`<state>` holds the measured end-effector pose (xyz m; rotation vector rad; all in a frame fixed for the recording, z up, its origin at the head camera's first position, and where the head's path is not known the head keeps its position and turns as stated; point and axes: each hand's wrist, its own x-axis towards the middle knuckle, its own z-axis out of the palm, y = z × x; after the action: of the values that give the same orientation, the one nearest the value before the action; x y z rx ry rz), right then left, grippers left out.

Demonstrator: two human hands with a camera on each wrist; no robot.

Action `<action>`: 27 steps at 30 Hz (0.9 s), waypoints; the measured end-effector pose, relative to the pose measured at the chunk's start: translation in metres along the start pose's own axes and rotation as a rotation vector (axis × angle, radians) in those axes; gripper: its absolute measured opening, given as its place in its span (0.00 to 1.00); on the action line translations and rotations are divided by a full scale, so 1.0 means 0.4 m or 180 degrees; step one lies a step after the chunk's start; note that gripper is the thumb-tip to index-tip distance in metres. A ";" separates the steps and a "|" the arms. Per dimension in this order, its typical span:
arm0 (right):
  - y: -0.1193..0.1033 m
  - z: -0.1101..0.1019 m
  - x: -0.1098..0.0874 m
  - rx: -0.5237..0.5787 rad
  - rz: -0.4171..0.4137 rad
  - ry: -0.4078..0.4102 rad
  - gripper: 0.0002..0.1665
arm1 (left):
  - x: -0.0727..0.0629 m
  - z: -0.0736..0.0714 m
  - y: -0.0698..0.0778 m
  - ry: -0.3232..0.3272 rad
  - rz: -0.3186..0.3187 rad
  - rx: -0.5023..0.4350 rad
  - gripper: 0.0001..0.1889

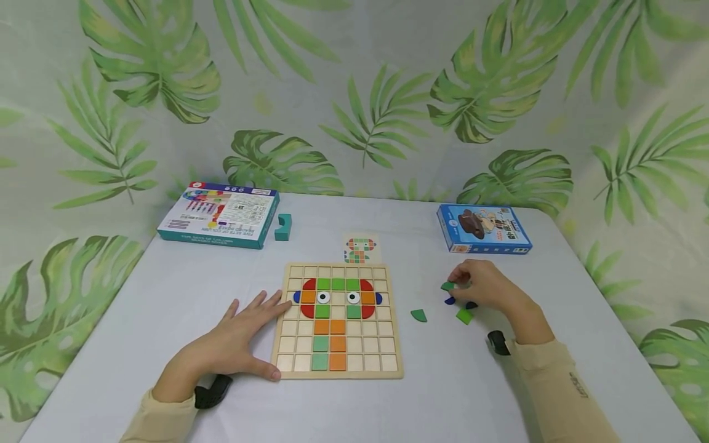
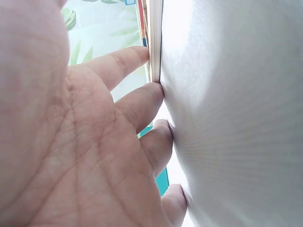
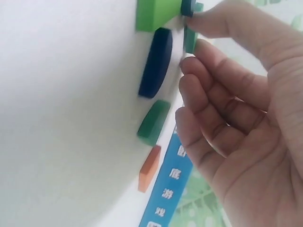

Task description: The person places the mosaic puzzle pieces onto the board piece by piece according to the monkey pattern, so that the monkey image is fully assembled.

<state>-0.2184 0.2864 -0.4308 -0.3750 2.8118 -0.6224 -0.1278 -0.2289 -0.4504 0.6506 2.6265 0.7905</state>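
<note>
A wooden grid board [image 1: 373, 344] lies on the table, with coloured pieces making a face with round eyes above an orange and green column. My left hand [image 1: 240, 335] has its fingers spread, with the index fingertip and thumb at the board's left edge. In the left wrist view its fingertips [image 2: 154, 90] rest along the board's side and the table. My right hand [image 1: 484, 286] pinches a green quarter-circle piece [image 1: 447, 286] between thumb and index finger. Beneath that hand lie dark blue pieces [image 3: 156, 64], a bright green square [image 1: 464, 316], another green piece [image 3: 154, 123] and an orange piece [image 3: 149, 169].
Another green quarter-circle [image 1: 419, 315] lies between the board and my right hand. A picture card [image 1: 373, 243] touches the board's far edge. Behind are a white and teal box [image 1: 221, 215] with a teal notched block [image 1: 283, 227] beside it, and a blue box [image 1: 484, 229] at the right.
</note>
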 end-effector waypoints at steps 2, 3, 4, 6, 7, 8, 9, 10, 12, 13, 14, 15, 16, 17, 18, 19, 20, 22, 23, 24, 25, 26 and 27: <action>-0.011 0.002 0.003 0.0017 -0.0007 0.0008 0.15 | 0.001 0.000 -0.001 -0.0002 0.0011 0.0007 0.65; -0.019 0.003 0.004 0.0035 -0.0027 0.0022 0.15 | 0.001 0.000 -0.002 0.0001 0.0018 0.0009 0.65; -0.031 0.005 0.006 0.0059 -0.0058 0.0034 0.15 | 0.002 0.001 -0.003 0.0006 0.0023 0.0012 0.65; -0.061 0.010 0.010 0.0094 -0.0170 0.0054 0.14 | 0.002 0.000 -0.004 0.0013 0.0029 0.0025 0.65; -0.079 0.014 0.013 0.0100 -0.0239 0.0059 0.14 | 0.003 0.000 -0.005 0.0016 0.0031 0.0026 0.66; -0.099 0.018 0.017 0.0095 -0.0302 0.0058 0.13 | 0.004 0.000 -0.005 0.0021 0.0032 0.0029 0.66; -0.120 0.022 0.021 0.0102 -0.0355 0.0040 0.13 | 0.004 0.000 -0.006 0.0024 0.0032 0.0028 0.66; -0.142 0.027 0.025 0.0089 -0.0419 0.0015 0.13 | 0.004 0.001 -0.006 0.0028 0.0030 0.0027 0.66; -0.189 0.040 0.033 0.0048 -0.0543 -0.0033 0.12 | 0.004 0.001 -0.007 0.0033 0.0028 0.0032 0.66; -0.213 0.047 0.037 0.0029 -0.0609 -0.0064 0.12 | 0.004 0.002 -0.007 0.0037 0.0027 0.0032 0.66; -0.237 0.054 0.040 0.0022 -0.0667 -0.0103 0.12 | 0.004 0.003 -0.007 0.0042 0.0028 0.0034 0.66; -0.262 0.061 0.042 0.0005 -0.0723 -0.0142 0.12 | 0.004 0.003 -0.008 0.0048 0.0028 0.0037 0.66; -0.285 0.070 0.045 -0.0017 -0.0787 -0.0170 0.12 | 0.004 0.004 -0.008 0.0053 0.0028 0.0037 0.66; -0.307 0.078 0.048 -0.0034 -0.0847 -0.0198 0.12 | 0.004 0.004 -0.008 0.0057 0.0030 0.0039 0.66; -0.330 0.086 0.050 -0.0052 -0.0908 -0.0224 0.11 | 0.004 0.005 -0.008 0.0062 0.0030 0.0040 0.66; -0.352 0.095 0.053 -0.0058 -0.0962 -0.0256 0.11 | 0.004 0.005 -0.008 0.0066 0.0030 0.0039 0.66; -0.372 0.104 0.055 -0.0075 -0.1031 -0.0271 0.11 | 0.004 0.005 -0.008 0.0067 0.0028 0.0038 0.66; -0.408 0.122 0.062 -0.0083 -0.1158 -0.0303 0.11 | 0.004 0.005 -0.008 0.0064 0.0022 0.0035 0.66; -0.424 0.132 0.065 -0.0096 -0.1228 -0.0319 0.11 | 0.003 0.005 -0.008 0.0060 0.0020 0.0036 0.66; -0.441 0.141 0.068 -0.0106 -0.1270 -0.0345 0.11 | 0.003 0.005 -0.008 0.0055 0.0016 0.0032 0.66; -0.456 0.151 0.073 -0.0125 -0.1320 -0.0368 0.11 | 0.003 0.005 -0.007 0.0047 0.0011 0.0030 0.65; -0.470 0.160 0.076 -0.0141 -0.1362 -0.0391 0.11 | 0.003 0.004 -0.007 0.0038 0.0008 0.0028 0.65; -0.484 0.170 0.080 -0.0155 -0.1393 -0.0425 0.11 | 0.002 0.004 -0.007 0.0032 0.0004 0.0027 0.65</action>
<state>-0.1915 0.0815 -0.4110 -1.0179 2.6316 -0.5846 -0.1288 -0.2297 -0.4536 0.6524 2.6401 0.7854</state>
